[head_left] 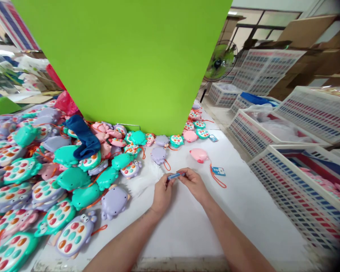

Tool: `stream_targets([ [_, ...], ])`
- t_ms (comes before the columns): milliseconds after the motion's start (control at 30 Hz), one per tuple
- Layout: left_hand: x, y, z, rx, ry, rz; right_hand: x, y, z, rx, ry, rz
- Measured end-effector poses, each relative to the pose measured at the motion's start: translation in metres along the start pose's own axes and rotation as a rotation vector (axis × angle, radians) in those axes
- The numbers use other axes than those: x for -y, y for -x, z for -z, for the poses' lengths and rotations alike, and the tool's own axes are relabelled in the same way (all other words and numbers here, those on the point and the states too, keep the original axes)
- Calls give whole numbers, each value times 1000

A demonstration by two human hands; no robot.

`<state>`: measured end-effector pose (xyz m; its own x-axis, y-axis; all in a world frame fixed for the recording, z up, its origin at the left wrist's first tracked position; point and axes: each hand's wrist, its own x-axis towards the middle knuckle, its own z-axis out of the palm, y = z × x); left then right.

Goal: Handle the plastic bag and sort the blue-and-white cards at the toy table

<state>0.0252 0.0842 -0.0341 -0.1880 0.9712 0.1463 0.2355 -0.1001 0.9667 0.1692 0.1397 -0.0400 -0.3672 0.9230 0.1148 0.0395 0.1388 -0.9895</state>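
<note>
Crates (pixel 300 204) line the floor to the right of the table — white plastic, printed with red and blue grids. The nearest holds pink toys (pixel 325 181), packed in a heap; the next holds clear plastic bags (pixel 280 130); one further back holds a blue sheet (pixel 256 99), and more crates stand stacked behind, near a fan (pixel 219 60) and cardboard (pixel 306 32).

Both hands are above the white table (pixel 238 215), close together, their fingers pressed in a pinch. The left hand (pixel 163 192) and right hand (pixel 194 184) each grip one end of a small blue piece (pixel 175 175), held just over the table — too small to tell what it is. White fluff (pixel 141 179) lies just beside the left hand. Ahead of the right hand lies a pink toy (pixel 198 155), its orange cord (pixel 217 180) running to a blue tag (pixel 218 171). To the left spreads a heap of teal and lilac toys (pixel 70 179), with a navy cloth (pixel 86 138) on top, below a green board (pixel 121 60).
</note>
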Motion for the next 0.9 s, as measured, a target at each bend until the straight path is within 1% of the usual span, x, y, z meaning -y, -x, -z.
stream_targets([
  [133, 4, 0, 0, -10, -25, -8, 2, 2, -4, 18, -31, 6],
  [233, 7, 1, -2, 16, -6, -18, 6, 5, -10, 27, -82, 8],
  [333, 8, 2, -4, 51, 28, 1, 7, 6, -14, -1, -86, -33],
  [500, 8, 0, -5, 53, 132, 91, 3, 4, -12, -4, -63, -15],
  [700, 8, 1, -5, 50, 185, 91, 3, 3, -10, -23, -94, -57],
  [800, 7, 1, -5, 32, 193, 83, 5, 3, -11, -42, 14, -65],
  [900, 6, 1, -5, 17, 193, 80, 6, 4, -12, -31, 124, -24],
])
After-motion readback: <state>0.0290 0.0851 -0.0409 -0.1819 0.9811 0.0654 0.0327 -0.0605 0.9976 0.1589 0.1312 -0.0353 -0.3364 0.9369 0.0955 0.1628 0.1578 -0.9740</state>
